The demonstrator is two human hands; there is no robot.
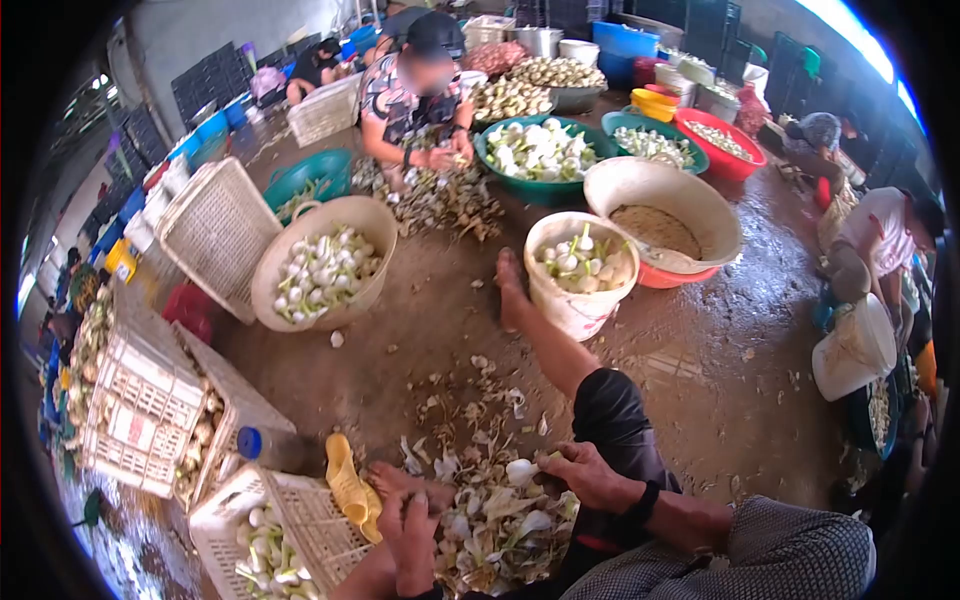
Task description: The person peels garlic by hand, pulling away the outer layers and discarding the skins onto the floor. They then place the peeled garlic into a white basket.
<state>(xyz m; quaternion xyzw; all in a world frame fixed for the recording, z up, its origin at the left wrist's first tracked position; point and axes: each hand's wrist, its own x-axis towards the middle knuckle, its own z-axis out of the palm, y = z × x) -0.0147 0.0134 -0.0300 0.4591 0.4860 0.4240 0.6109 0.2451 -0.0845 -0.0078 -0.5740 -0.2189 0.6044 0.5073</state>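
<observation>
My right hand is closed around the stem end of a white garlic bulb, whose round end sticks out to the left of the fingertips. My left hand is lower left, in front of my bare foot, with its fingers curled in; whatever they hold, if anything, is hidden. Between and below the hands lies a heap of peeled skins and leaves. A white bucket partly filled with trimmed garlic stands by my other foot. At lower left, a white crate holds more bulbs with green stems.
A yellow slipper lies against the crate, near a blue-capped jar. A beige basin of bulbs is ahead left; an upright crate leans behind it. A person sits opposite by a teal basin. Wet floor extends right.
</observation>
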